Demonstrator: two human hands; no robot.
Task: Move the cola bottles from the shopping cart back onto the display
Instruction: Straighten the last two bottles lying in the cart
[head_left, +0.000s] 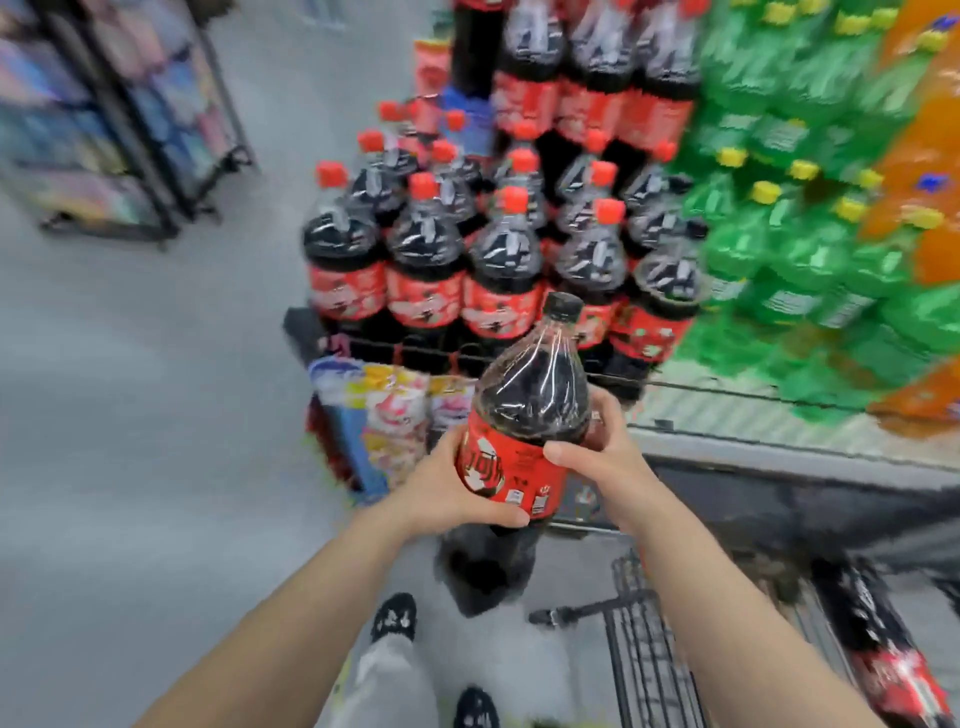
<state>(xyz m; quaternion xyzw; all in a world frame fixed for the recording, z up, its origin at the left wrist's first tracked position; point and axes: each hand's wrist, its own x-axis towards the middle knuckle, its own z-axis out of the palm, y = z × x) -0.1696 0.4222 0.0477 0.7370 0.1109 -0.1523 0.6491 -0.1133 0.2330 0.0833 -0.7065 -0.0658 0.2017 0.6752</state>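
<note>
While both hands, left (457, 491) and right (605, 447), grip-clamp a black-capped cola bottle (524, 410), the display (498, 249) stands just beyond.

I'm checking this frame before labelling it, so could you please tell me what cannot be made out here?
- Head view: the held cola bottle hides its own base behind the left hand and right hand.
- The shopping cart is cut off by the bottom edge, so its bottle count is unknown.
- The bottle in the cart is motion-blurred, label unreadable.
- Any free slot on the display is hidden by the standing bottles.
</note>
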